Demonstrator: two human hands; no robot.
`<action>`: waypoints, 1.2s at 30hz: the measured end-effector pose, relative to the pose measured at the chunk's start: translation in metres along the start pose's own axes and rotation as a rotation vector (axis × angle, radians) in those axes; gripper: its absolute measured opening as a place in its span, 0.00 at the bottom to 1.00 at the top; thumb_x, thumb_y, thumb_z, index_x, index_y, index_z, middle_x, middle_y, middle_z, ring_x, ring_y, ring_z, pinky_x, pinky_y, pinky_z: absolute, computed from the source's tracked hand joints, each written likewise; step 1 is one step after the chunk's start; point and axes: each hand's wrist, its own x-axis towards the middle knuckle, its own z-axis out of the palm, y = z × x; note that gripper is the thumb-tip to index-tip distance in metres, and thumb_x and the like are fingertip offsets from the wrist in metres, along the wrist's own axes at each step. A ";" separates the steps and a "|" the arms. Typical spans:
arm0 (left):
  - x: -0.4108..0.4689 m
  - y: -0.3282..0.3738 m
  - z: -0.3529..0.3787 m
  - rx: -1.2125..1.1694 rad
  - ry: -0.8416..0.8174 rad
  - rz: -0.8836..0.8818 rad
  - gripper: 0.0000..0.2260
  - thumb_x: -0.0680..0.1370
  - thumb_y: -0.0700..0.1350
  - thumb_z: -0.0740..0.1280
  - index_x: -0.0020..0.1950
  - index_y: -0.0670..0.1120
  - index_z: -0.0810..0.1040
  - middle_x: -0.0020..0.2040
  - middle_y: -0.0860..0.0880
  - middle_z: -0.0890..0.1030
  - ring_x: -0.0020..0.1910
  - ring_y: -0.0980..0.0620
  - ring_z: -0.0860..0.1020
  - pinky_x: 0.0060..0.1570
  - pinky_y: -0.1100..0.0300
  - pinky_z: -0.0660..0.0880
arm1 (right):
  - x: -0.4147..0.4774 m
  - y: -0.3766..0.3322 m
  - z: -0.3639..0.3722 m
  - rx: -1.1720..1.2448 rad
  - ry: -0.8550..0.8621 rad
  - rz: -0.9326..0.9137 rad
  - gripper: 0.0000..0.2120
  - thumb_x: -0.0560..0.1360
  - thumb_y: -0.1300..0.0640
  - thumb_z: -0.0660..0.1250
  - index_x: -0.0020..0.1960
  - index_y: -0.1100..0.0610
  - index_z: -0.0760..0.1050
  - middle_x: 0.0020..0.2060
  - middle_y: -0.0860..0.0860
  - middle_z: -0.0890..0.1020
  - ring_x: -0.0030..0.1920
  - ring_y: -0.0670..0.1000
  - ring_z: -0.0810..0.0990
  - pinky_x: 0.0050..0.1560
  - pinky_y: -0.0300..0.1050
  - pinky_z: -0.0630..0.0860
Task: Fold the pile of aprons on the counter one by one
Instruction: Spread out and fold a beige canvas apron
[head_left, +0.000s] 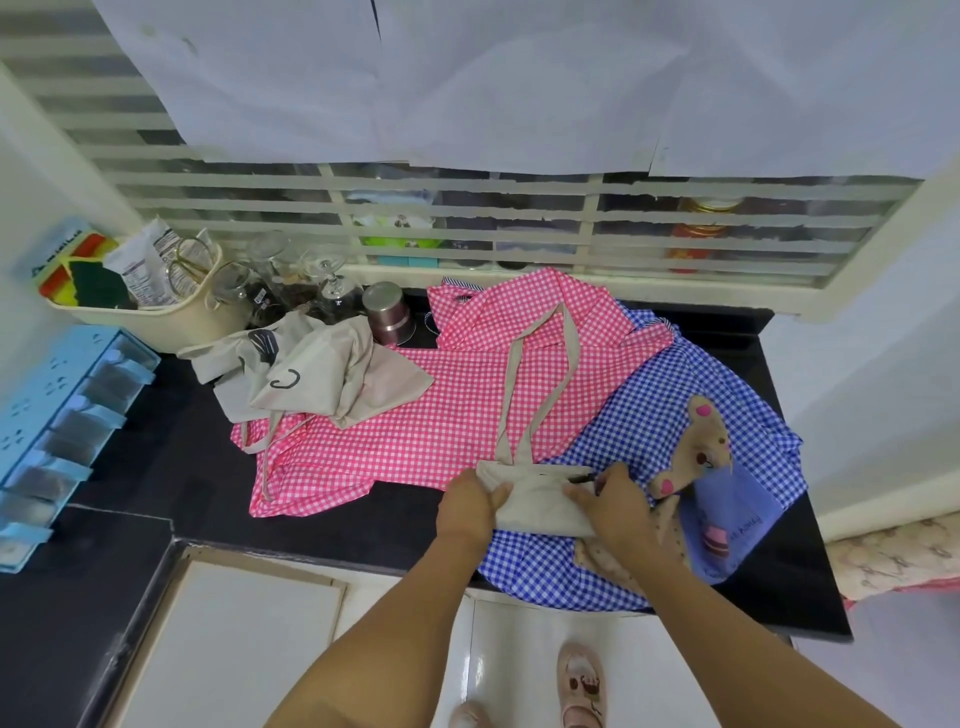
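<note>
Your left hand (467, 501) and right hand (610, 501) grip the ends of the folded beige cloth apron (540, 506), fingers curled round it. It lies on the blue gingham apron (670, 395) at the near edge of the black desk (171, 441). The pink gingham apron (415, 431) spreads behind. A crumpled beige apron (311, 374), a steel cup (387, 312), clear glasses (291, 280) and a cream basket (171, 322) crowd the far left. There are four aprons in all, and bare desk lies to the left.

**A Home Kitchen**

I am looking at a home kitchen. I see a black worktop (156, 441), drinking glasses (322, 275), a steel cup (387, 312), a basket (171, 319) with sponges (98, 285), and jars (701, 234) behind window slats.
</note>
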 end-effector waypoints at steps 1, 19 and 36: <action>-0.003 0.001 0.002 0.012 0.029 -0.009 0.22 0.78 0.55 0.66 0.62 0.41 0.69 0.60 0.43 0.75 0.56 0.44 0.76 0.52 0.55 0.70 | 0.001 0.000 -0.001 -0.032 -0.009 -0.007 0.17 0.75 0.49 0.68 0.43 0.56 0.63 0.33 0.48 0.69 0.35 0.48 0.69 0.34 0.43 0.62; -0.020 0.001 -0.013 -0.564 0.235 -0.053 0.22 0.73 0.48 0.73 0.59 0.42 0.67 0.59 0.44 0.76 0.54 0.48 0.77 0.56 0.55 0.75 | -0.014 -0.034 -0.014 0.671 -0.319 0.157 0.06 0.77 0.57 0.67 0.53 0.57 0.77 0.50 0.57 0.82 0.51 0.58 0.80 0.52 0.54 0.79; -0.075 0.018 -0.073 -1.469 -0.052 -0.290 0.12 0.79 0.36 0.65 0.61 0.36 0.73 0.54 0.37 0.80 0.48 0.40 0.80 0.45 0.46 0.78 | -0.105 -0.075 -0.030 0.329 -0.102 -0.322 0.20 0.69 0.50 0.75 0.52 0.53 0.67 0.50 0.48 0.76 0.48 0.46 0.77 0.45 0.37 0.75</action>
